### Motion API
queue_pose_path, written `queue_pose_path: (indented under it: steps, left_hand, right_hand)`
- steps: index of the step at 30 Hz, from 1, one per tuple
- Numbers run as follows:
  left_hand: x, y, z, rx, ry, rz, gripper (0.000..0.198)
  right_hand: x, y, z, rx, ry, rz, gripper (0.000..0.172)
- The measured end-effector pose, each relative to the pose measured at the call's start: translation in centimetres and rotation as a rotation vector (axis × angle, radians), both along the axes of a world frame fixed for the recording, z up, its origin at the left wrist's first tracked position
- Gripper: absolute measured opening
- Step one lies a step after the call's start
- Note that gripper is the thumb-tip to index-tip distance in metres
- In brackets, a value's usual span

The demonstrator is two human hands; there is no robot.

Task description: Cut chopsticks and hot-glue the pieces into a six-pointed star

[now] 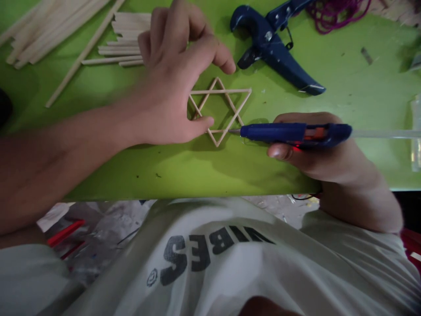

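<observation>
A six-pointed star of thin wooden sticks (236, 115) lies flat on the green table (184, 171). My left hand (174, 74) is over its left side with fingers spread apart. The left thumb rests at the star's lower left, and the palm hides the left points. My right hand (317, 160) is wrapped round a blue hot glue gun (276, 131), held sideways from the right. Its metal nozzle meets the star's lower right, by a crossing of sticks. A clear glue stick (384, 134) sticks out of the gun's back end.
A dark blue ratchet cutter (283, 61) lies beyond the star. Long wooden sticks (62, 33) and shorter ones (126, 41) are at the far left. Purple cord (338, 15) is bundled at the far right. The table's front edge runs before my shirt.
</observation>
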State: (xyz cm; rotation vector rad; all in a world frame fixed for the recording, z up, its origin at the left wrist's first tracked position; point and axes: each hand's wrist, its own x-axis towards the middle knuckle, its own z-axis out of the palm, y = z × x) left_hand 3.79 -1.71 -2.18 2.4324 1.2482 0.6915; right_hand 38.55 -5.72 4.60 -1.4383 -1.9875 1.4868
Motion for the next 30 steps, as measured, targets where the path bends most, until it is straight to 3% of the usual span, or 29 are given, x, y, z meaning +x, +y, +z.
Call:
queue_pose_path:
  steps: [5,13,22,27,30]
  left_hand:
    - [0.6,-0.3,-1.6,0.146,-0.041,0.008,0.098]
    - [-0.3,0.4,-0.6,0.057,-0.056,-0.045,0.066]
    - [-0.8,0.5,-1.2,0.046,-0.044,-0.073,0.067]
    - [-0.7,1.1,-2.8,0.106,-0.112,-0.085,0.070]
    - [-0.7,1.6,-3.5,0.170,-0.229,-0.118,0.060]
  right_hand:
    - [0.2,-0.2,-0.3,-0.085,0.030,-0.087,0.055]
    - [0.2,-0.1,-0.3,-0.075,0.029,-0.165,0.056]
    - [1.3,0.3,0.1,-0.136,-0.024,-0.174,0.062]
    - [3.5,0.5,-0.3,-0.001,0.144,-0.161,0.043]
    - [3.8,0.6,-0.3,0.126,0.286,-0.245,0.049]
